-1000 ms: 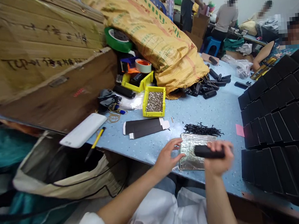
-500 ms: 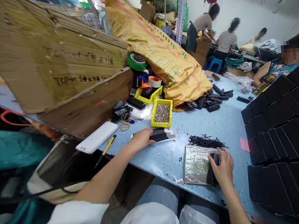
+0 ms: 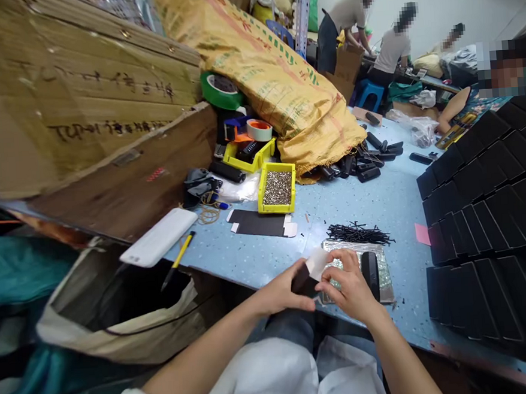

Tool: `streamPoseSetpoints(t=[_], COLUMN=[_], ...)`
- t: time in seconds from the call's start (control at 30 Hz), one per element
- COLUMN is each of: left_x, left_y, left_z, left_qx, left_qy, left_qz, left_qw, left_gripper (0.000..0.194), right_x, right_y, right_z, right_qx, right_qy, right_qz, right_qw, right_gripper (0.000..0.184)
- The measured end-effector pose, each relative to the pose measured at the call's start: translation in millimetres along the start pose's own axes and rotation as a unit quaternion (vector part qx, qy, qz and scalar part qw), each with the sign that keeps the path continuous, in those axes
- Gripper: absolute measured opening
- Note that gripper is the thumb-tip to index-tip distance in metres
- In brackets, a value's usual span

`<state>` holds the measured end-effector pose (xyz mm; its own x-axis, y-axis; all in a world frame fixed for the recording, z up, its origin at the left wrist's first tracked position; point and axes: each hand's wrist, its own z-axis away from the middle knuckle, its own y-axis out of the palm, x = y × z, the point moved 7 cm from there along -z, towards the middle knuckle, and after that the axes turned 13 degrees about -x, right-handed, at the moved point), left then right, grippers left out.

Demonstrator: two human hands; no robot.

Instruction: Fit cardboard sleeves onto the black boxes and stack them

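Note:
My left hand grips a small black carton, its pale inner side and an end flap showing. The fingers of my right hand are bent against the carton's open end, at the white flap. Just right of that hand, a black handheld device lies on a silver foil-covered pad. Behind the pad is a heap of thin black strips, perhaps screws or ties. A flattened black carton with white tabs rests on the table, farther left.
A yellow bin of small metal parts stands behind the flattened carton. Black boxes are stacked at the right. A yellow woven sack and large cardboard box border the left and back. Several people sit or stand beyond.
My left hand has lifted a carton from the table and brought it toward me. My right hand has let go of the black device and moved left to the carton.

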<state>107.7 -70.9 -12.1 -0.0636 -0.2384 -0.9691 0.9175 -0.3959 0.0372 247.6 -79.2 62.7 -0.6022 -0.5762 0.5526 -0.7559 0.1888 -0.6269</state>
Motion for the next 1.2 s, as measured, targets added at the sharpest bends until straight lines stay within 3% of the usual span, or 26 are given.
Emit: streamPoseSetpoints(t=[0.07,0.13,0.23,0.3,0.33,0.43,0.5,0.63,0.73,0.83,0.93,1.0,1.03,1.1,1.2], left_x=[-2.6,-17.5,-41.3,-45.2,-44.1,-36.4,-33.3,-33.4,-29.3,-13.9,1.1,9.9,14.2,20.0,21.0], left_y=[-12.1,-13.1,4.4,16.5,19.4,19.7,21.5,31.5,27.8,3.5,-23.0,-36.8,-40.7,-37.7,-9.3], left_z=[4.6,11.1,19.8,19.2,16.5,6.2,0.8,-6.7,-8.6,-9.7,-16.5,-25.1,-29.5,-36.9,-42.5], left_qx=[-0.056,-0.066,-0.023,-0.013,-0.029,-0.107,-0.125,-0.09,-0.092,-0.125,-0.131,-0.174,-0.21,-0.276,-0.305], left_qy=[0.02,0.079,0.181,0.189,0.176,0.109,0.078,0.06,0.046,-0.031,-0.114,-0.157,-0.171,-0.186,-0.201], left_qz=[-0.086,-0.159,-0.206,-0.207,-0.197,-0.145,-0.129,-0.156,-0.1,0.056,0.262,0.359,0.395,0.45,0.488], left_qw=[0.995,0.982,0.961,0.96,0.964,0.978,0.981,0.982,0.99,0.99,0.949,0.904,0.877,0.828,0.792], left_gripper=[0.097,0.079,0.035,0.042,0.056,0.097,0.106,0.109,0.106,0.092,0.073,0.054,0.043,0.026,0.016], right_x=[-8.0,-20.8,-41.2,-44.1,-41.6,-25.6,-16.4,-12.5,-16.0,-46.6,-71.3,-74.7,-73.8,-68.2,-53.6], right_y=[-0.3,-2.1,13.9,27.3,29.5,20.6,17.6,11.9,-3.9,-36.9,-65.9,-73.4,-76.3,-81.9,-79.2], right_z=[9.3,14.9,22.0,22.2,19.7,8.2,6.0,12.5,19.8,37.2,60.5,70.0,69.3,59.8,40.6], right_qx=[0.009,-0.052,-0.088,-0.05,-0.032,-0.025,-0.024,-0.077,-0.037,0.057,0.146,0.162,0.13,-0.012,-0.254], right_qy=[0.049,0.129,0.271,0.317,0.31,0.217,0.193,0.202,0.116,0.069,0.014,0.022,0.053,0.138,0.203], right_qz=[-0.035,-0.115,-0.297,-0.354,-0.353,-0.299,-0.28,-0.223,-0.135,0.036,0.128,0.089,0.052,-0.053,-0.214], right_qw=[0.998,0.984,0.911,0.878,0.882,0.929,0.94,0.951,0.983,0.995,0.981,0.983,0.989,0.989,0.921], right_gripper=[0.02,0.025,0.036,0.044,0.046,0.044,0.038,0.035,0.041,0.057,0.071,0.061,0.051,0.037,0.043])
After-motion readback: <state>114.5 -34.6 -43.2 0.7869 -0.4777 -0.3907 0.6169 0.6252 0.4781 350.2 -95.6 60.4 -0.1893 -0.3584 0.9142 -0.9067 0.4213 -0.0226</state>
